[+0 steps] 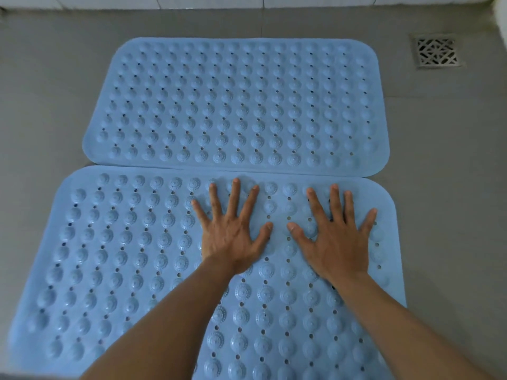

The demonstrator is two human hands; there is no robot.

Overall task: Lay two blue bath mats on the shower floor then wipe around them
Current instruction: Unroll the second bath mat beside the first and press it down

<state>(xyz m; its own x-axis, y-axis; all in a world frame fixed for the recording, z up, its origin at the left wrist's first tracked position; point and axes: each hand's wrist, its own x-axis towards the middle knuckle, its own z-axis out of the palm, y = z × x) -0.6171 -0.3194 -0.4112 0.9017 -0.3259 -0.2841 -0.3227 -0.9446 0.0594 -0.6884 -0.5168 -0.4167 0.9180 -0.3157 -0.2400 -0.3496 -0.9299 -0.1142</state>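
**Both palms flat on the near mat**

Head view: two blue bath mats lie on the grey shower floor [41, 105], long edges touching. The far mat [236, 102] lies flat. On the near mat [123, 256], the left hand [233, 237] and right hand [337, 242] press down side by side, fingers spread straight. A metal drain grate [436, 52] sits far right.
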